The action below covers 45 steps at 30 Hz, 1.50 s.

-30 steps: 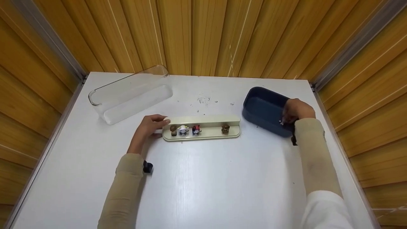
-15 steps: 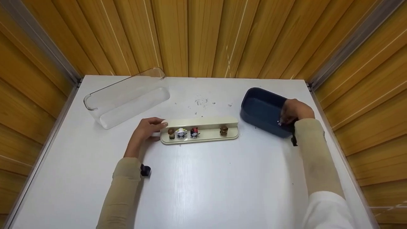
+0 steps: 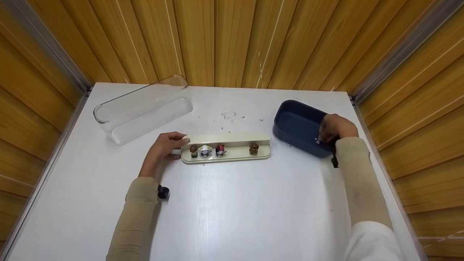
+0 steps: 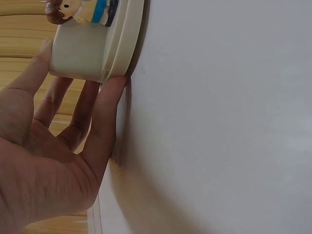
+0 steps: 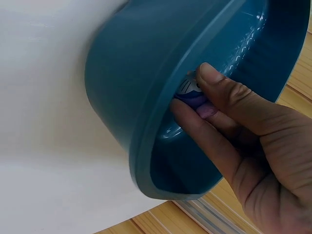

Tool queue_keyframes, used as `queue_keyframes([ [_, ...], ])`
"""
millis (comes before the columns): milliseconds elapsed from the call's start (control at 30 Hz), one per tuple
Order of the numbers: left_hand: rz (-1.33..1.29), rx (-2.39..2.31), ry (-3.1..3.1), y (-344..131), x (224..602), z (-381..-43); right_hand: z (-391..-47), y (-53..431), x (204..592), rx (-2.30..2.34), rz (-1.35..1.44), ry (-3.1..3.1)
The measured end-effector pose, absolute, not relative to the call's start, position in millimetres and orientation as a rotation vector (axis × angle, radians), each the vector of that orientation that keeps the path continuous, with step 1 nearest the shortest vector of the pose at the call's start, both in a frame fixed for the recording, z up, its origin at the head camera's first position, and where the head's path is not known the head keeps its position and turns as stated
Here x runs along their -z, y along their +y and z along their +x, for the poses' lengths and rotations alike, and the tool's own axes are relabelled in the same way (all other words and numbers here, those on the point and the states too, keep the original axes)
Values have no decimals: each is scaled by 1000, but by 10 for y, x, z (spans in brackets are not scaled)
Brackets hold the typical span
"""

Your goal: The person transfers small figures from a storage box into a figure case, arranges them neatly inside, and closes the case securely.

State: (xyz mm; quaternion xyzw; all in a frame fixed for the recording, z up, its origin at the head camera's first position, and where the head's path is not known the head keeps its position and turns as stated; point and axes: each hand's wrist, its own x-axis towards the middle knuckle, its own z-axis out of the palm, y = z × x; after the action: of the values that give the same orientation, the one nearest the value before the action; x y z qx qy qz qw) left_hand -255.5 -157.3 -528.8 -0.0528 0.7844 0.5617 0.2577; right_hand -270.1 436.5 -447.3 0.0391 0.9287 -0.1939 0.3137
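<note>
On the white table lies a long cream display tray [image 3: 237, 152] with a raised back ledge. My left hand [image 3: 164, 146] holds its left end between thumb and fingers. Several small toy figurines stand on it: a brown-haired one [image 3: 193, 151], a white one with yellow bits [image 3: 205, 150], a red-and-dark one [image 3: 220, 150] and, apart at the right, a brown one [image 3: 253, 148]. Inside a dark blue bin [image 3: 299, 143], my right hand [image 3: 337, 127] pinches a small figurine [image 5: 192, 96] with white, purple and pink parts, partly hidden by fingers.
A clear open-topped box [image 3: 150, 116] stands at the back left. Dark specks [image 3: 229, 116] mark the table behind the tray. Wood-look walls [image 3: 232, 43] enclose the table at the back and sides.
The whole view has shifted slightly. My left hand stays at the tray's end, and my right hand stays in the bin with the small figurine, its pose barely altered.
</note>
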Motion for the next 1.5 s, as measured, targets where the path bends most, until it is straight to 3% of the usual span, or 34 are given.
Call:
queue_keyframes([
  [333,-169,-1487,2188,-1646,5202,-2585,-2742,4296,4499,635,55,2453],
  [1500,-207,-1541,2132,-1530,5319,-2548,-2693,4262,4468,415,30,2440],
])
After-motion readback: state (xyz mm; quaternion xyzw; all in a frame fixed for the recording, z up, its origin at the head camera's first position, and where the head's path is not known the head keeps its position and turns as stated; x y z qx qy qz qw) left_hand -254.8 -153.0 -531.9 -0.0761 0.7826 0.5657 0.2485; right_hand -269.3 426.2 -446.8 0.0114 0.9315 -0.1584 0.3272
